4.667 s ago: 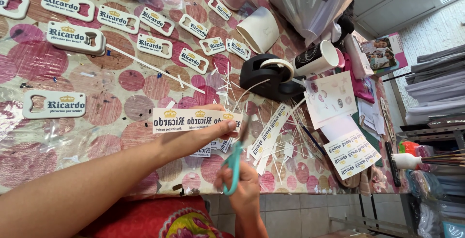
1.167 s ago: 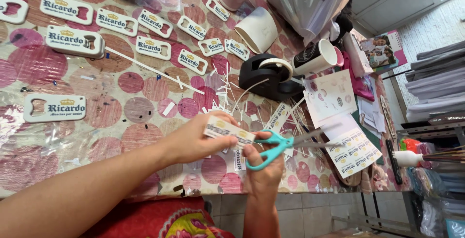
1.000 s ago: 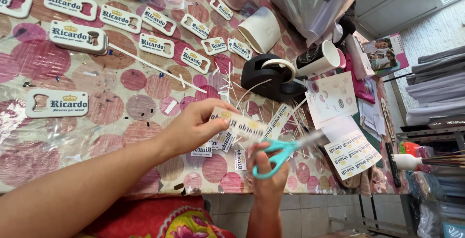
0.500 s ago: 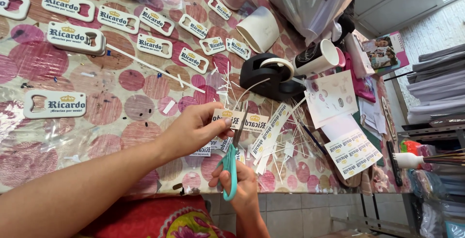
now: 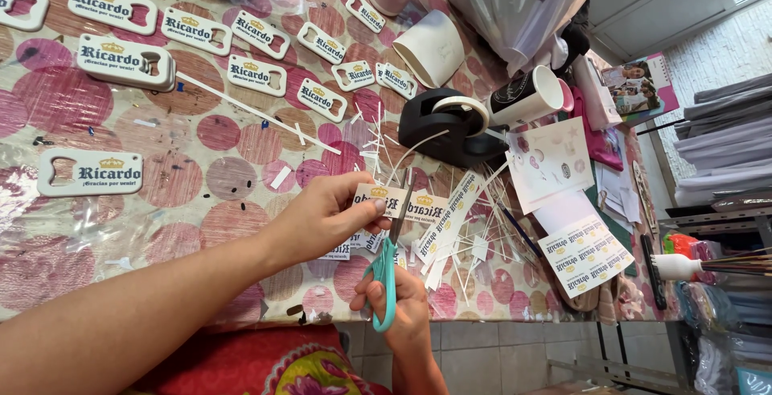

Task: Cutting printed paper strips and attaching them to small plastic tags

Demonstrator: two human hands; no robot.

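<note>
Your left hand (image 5: 326, 218), reaching in from the lower left of the frame, is closed in a pinch on a small printed label strip (image 5: 398, 202) held just above the bench (image 5: 185, 178) at the centre of the picture. Your right hand (image 5: 402, 311), low in the frame below it, is curled shut through the handles of the teal scissors (image 5: 384, 270), whose blades point up and meet the strip near its middle; how far the blades stand apart I cannot tell. The strip looks like thin paper, light and floppy, so it would likely bend or tear if gripped far from the cut; a hold close beside the blades, as yours is, should keep it taut. Thin white offcuts (image 5: 474, 242) lie scattered just right of your hands, with a black tape dispenser (image 5: 450, 126) above them and white bottle-opener blanks (image 5: 90, 172) across the upper left.
</note>
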